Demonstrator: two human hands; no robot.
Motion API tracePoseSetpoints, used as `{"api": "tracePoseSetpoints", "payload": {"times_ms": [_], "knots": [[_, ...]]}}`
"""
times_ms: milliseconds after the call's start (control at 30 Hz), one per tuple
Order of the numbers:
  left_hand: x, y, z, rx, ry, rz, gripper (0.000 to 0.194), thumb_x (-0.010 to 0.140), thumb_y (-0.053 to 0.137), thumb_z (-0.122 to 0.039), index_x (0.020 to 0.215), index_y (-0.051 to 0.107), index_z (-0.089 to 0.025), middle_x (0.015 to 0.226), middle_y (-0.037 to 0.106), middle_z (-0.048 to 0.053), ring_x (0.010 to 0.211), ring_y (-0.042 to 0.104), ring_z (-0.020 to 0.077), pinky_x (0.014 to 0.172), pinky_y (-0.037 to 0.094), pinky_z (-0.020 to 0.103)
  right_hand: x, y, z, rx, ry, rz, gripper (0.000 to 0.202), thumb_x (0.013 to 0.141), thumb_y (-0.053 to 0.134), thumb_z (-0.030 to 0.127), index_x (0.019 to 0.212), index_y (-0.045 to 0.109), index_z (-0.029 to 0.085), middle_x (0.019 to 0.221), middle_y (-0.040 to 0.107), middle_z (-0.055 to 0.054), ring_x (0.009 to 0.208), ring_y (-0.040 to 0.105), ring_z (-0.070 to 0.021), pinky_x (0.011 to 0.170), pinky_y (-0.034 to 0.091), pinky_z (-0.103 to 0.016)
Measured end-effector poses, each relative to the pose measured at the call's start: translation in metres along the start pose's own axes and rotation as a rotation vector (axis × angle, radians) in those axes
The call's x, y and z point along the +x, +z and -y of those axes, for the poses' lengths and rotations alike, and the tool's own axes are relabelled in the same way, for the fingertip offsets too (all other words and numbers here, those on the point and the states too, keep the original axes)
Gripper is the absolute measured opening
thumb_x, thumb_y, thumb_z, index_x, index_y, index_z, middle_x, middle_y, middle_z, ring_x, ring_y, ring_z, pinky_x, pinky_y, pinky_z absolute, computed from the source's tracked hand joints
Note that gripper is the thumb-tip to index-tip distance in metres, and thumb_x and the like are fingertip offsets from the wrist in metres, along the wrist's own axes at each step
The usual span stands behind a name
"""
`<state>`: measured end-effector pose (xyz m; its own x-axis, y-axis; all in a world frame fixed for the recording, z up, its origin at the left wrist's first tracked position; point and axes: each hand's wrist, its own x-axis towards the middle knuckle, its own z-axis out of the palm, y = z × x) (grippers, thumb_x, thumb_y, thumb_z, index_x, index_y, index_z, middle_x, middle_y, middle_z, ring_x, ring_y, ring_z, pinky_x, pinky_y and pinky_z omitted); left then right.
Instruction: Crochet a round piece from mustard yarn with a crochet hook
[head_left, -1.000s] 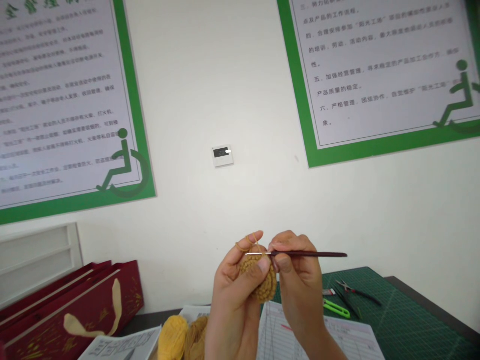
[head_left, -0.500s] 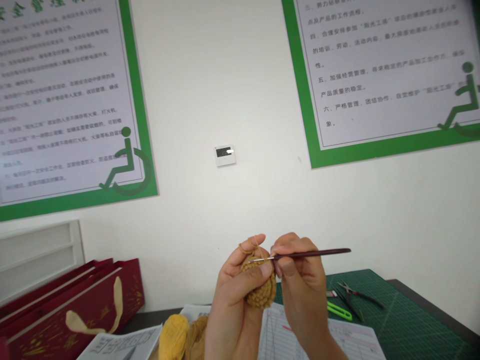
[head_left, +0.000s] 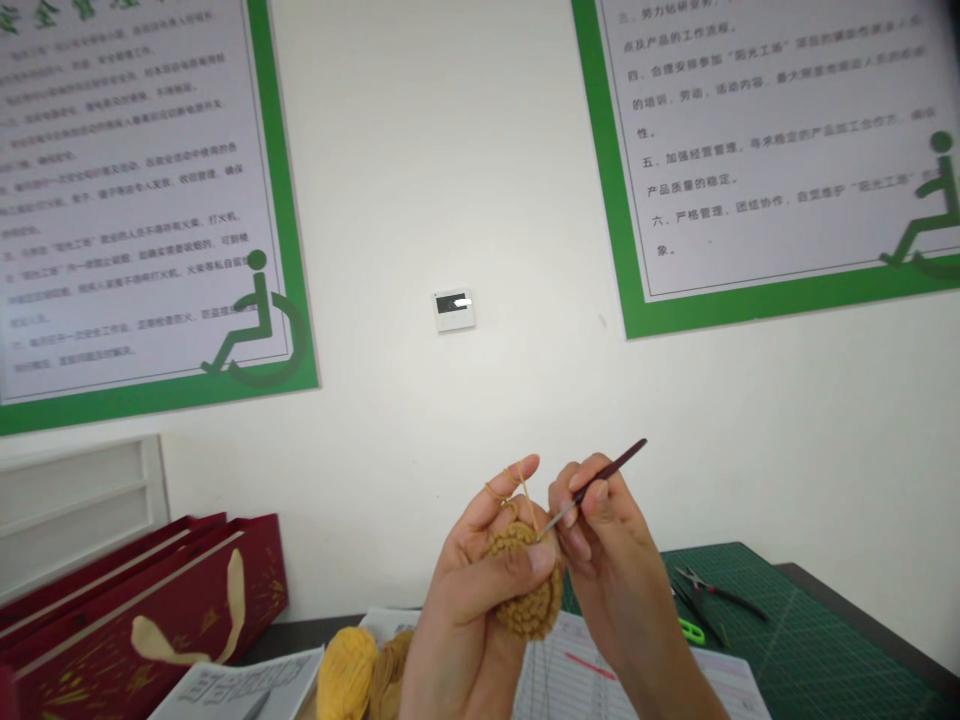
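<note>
Two hands are raised above the surface [head_left: 296, 637], close together. The left hand [head_left: 471, 592] is mostly closed, its thumb pressed across the front of one round, mustard-brown crocheted piece [head_left: 531, 608] and other fingers behind it; its index finger points upward, with a thin yarn strand [head_left: 526, 488] looped around it and running down to the piece. The right hand [head_left: 611, 535] is pinched closed on one crochet hook [head_left: 613, 470], whose dark handle slants up to the right while the metal end meets the piece's upper edge, just beside the left thumb.

Below and left of the hands sit two bundles of yarn side by side, one yellow [head_left: 346, 672] and one brown [head_left: 386, 678]. Papers lie in at least two places: a printed sheet [head_left: 720, 678] under the hands and a leaflet [head_left: 244, 685] left of the yarn. One green cutting mat [head_left: 817, 640] spreads to the right, bearing one pair of pliers [head_left: 735, 600] and one bright green cutter [head_left: 691, 632], partly hidden by the right wrist.

Farther left, two red bags [head_left: 259, 580] stand together. Two green-bordered posters [head_left: 304, 350] and one small control panel [head_left: 454, 316] are on the wall [head_left: 465, 180].
</note>
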<state>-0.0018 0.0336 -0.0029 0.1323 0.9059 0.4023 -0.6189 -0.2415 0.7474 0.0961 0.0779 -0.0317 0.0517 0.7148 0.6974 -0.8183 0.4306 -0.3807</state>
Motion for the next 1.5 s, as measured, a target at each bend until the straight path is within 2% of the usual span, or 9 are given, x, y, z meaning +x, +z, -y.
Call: {"api": "tracePoseSetpoints", "payload": {"times_ms": [367, 567, 667, 767, 833, 967, 1200, 1367, 1500], "knots": [[-0.001, 0.004, 0.0, -0.051, -0.069, 0.071, 0.051, 0.061, 0.079, -0.004, 0.111, 0.077, -0.014, 0.066, 0.061, 0.001, 0.061, 0.057, 0.0123, 0.063, 0.045, 0.024, -0.002, -0.003, 0.01, 0.002, 0.022, -0.014, 0.021, 0.096, 0.059, 0.038, 0.083, 0.058, 0.022, 0.065, 0.052, 0.006, 0.044, 0.026, -0.0036, 0.041, 0.019, -0.018], [-0.003, 0.001, 0.0, -0.043, -0.096, 0.054, 0.033, 0.062, 0.073, -0.004, 0.091, 0.08, -0.017, 0.068, 0.065, 0.002, 0.061, 0.058, 0.0115, 0.063, 0.046, 0.024, 0.001, 0.0, 0.015, 0.044, 0.114, -0.013, 0.027, 0.095, 0.06, 0.036, 0.075, 0.054, 0.019, 0.061, 0.046, 0.008, 0.042, 0.016, -0.0027, 0.038, 0.014, -0.016], [-0.005, 0.003, 0.0, 0.015, -0.06, 0.033, 0.027, 0.062, 0.076, -0.007, 0.087, 0.08, -0.016, 0.074, 0.07, 0.005, 0.068, 0.063, 0.015, 0.068, 0.049, 0.026, 0.002, 0.001, 0.015, 0.042, 0.194, -0.026, 0.031, 0.094, 0.062, 0.039, 0.072, 0.056, 0.018, 0.06, 0.045, 0.007, 0.044, 0.017, -0.0026, 0.039, 0.016, -0.015], [-0.006, 0.009, 0.002, 0.117, 0.046, -0.011, 0.027, 0.068, 0.081, -0.011, 0.094, 0.079, -0.015, 0.082, 0.074, 0.008, 0.08, 0.068, 0.0195, 0.076, 0.052, 0.028, 0.003, 0.002, 0.016, 0.02, 0.272, -0.047, 0.033, 0.094, 0.061, 0.041, 0.072, 0.057, 0.017, 0.056, 0.041, 0.008, 0.045, 0.02, -0.0037, 0.04, 0.019, -0.015], [-0.005, 0.012, 0.006, 0.179, 0.12, -0.046, 0.028, 0.07, 0.083, -0.015, 0.097, 0.079, -0.014, 0.087, 0.076, 0.01, 0.079, 0.068, 0.0201, 0.074, 0.053, 0.029, 0.004, 0.001, 0.017, -0.058, 0.26, -0.037, 0.035, 0.095, 0.06, 0.042, 0.07, 0.054, 0.018, 0.055, 0.039, 0.008, 0.047, 0.026, -0.0051, 0.043, 0.025, -0.015], [0.0, 0.012, 0.013, 0.273, 0.253, -0.135, 0.037, 0.071, 0.084, -0.016, 0.106, 0.076, -0.016, 0.075, 0.069, 0.003, 0.066, 0.063, 0.0141, 0.061, 0.05, 0.024, 0.006, -0.003, 0.018, -0.274, 0.059, 0.033, 0.03, 0.093, 0.063, 0.039, 0.073, 0.05, 0.021, 0.065, 0.051, 0.005, 0.054, 0.041, -0.0078, 0.051, 0.036, -0.019], [0.0, 0.018, 0.018, 0.342, 0.416, -0.252, 0.058, 0.07, 0.082, -0.006, 0.123, 0.065, -0.023, 0.07, 0.065, -0.005, 0.06, 0.057, 0.0087, 0.055, 0.048, 0.017, 0.009, -0.012, 0.013, -0.505, -0.357, 0.113, 0.008, 0.09, 0.065, 0.019, 0.085, 0.063, 0.025, 0.083, 0.058, 0.003, 0.079, 0.056, -0.0122, 0.072, 0.045, -0.026], [-0.002, 0.016, 0.016, 0.318, 0.402, -0.22, 0.064, 0.067, 0.086, -0.011, 0.126, 0.066, -0.022, 0.069, 0.067, -0.003, 0.062, 0.06, 0.0094, 0.057, 0.049, 0.016, 0.007, -0.018, 0.014, -0.666, -0.615, 0.174, 0.022, 0.087, 0.063, 0.006, 0.096, 0.068, 0.025, 0.088, 0.063, 0.0, 0.083, 0.06, -0.0155, 0.073, 0.048, -0.032], [-0.005, 0.011, 0.013, 0.312, 0.328, -0.192, 0.049, 0.075, 0.084, -0.022, 0.122, 0.071, -0.022, 0.078, 0.074, 0.002, 0.072, 0.066, 0.0123, 0.068, 0.054, 0.019, 0.005, -0.021, 0.02, -0.822, -0.804, 0.238, 0.037, 0.08, 0.064, -0.005, 0.105, 0.069, 0.022, 0.092, 0.068, -0.003, 0.084, 0.061, -0.0173, 0.072, 0.05, -0.034]]}}
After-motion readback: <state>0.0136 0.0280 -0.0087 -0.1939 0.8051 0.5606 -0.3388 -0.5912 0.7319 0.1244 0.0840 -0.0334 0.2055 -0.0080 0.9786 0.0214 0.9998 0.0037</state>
